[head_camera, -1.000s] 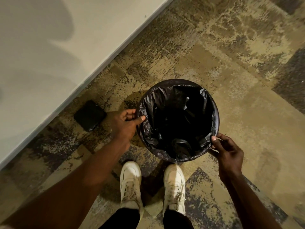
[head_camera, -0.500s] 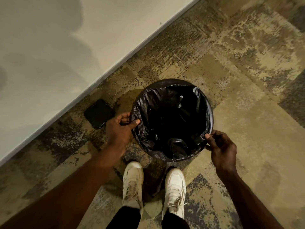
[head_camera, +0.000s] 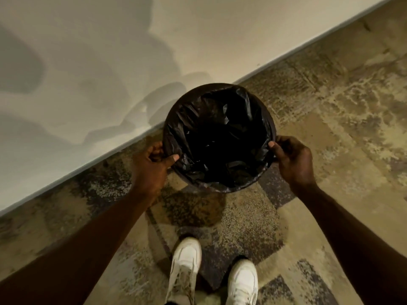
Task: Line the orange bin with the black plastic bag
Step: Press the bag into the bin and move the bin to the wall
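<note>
A round bin (head_camera: 220, 85) is seen from above, close to the wall. Its colour does not show, because the black plastic bag (head_camera: 220, 133) fills the inside and folds over the whole rim. My left hand (head_camera: 152, 164) grips the rim and bag at the left side, thumb inside. My right hand (head_camera: 293, 157) grips the rim and bag at the right side, thumb on the edge. Whether the bin rests on the floor or hangs from my hands, I cannot tell.
A pale wall (head_camera: 110, 62) with a grey baseboard (head_camera: 308, 45) runs diagonally right behind the bin. Patterned carpet (head_camera: 330, 106) covers the floor. My two white shoes (head_camera: 186, 269) stand below the bin.
The bin has moved away from my feet toward the wall. Both hands have closed on its rim. The dark flat object on the carpet at the left is out of view.
</note>
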`<state>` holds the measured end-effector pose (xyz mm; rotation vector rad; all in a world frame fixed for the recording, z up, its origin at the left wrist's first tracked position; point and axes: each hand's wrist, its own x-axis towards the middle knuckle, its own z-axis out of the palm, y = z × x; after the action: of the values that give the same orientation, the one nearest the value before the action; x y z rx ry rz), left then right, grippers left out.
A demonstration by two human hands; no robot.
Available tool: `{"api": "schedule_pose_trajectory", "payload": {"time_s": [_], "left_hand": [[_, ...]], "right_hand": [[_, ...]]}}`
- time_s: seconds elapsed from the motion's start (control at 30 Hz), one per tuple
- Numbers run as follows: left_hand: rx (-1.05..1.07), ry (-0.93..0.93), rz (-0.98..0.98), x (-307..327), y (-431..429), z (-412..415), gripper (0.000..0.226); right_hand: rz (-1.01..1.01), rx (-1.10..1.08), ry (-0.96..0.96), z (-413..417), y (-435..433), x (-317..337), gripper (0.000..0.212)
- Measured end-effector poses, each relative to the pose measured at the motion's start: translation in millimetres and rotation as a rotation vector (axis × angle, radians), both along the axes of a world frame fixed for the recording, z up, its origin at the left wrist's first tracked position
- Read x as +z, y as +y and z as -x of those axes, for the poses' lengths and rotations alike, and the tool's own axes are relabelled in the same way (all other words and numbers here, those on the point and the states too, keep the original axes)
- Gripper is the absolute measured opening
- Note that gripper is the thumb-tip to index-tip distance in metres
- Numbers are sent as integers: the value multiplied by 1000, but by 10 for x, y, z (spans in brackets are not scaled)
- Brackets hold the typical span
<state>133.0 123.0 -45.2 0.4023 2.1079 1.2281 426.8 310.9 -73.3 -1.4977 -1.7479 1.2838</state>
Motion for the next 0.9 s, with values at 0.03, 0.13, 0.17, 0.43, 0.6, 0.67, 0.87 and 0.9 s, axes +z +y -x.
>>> {"api": "schedule_pose_trajectory", "payload": {"time_s": [0.03, 0.13, 0.17, 0.43, 0.6, 0.67, 0.87, 0.9], "left_hand": [[1, -1, -7, -39, 26, 57, 33], [13, 36, -13, -104, 148, 194, 36], [13, 54, -18, -139, 202, 232, 37], [48, 112, -13, -336, 585, 437, 37], [49, 123, 22, -429, 664, 504, 38], [48, 127, 39, -451, 668, 512, 38], [64, 144, 75, -493, 654, 533, 38], [68, 146, 81, -492, 659, 537, 38]], "right_hand": [[-20, 24, -4, 101, 114, -1, 27], [-39, 81, 18, 368, 424, -17, 22], [-43, 91, 14, 446, 506, -29, 17], [5, 115, -38, 802, 977, -220, 7], [-38, 116, -114, 933, 1064, -232, 22], [-54, 132, -137, 952, 1090, -247, 23], [-33, 158, -163, 1019, 1128, -321, 19], [-35, 162, -160, 1033, 1119, -321, 13]]}}
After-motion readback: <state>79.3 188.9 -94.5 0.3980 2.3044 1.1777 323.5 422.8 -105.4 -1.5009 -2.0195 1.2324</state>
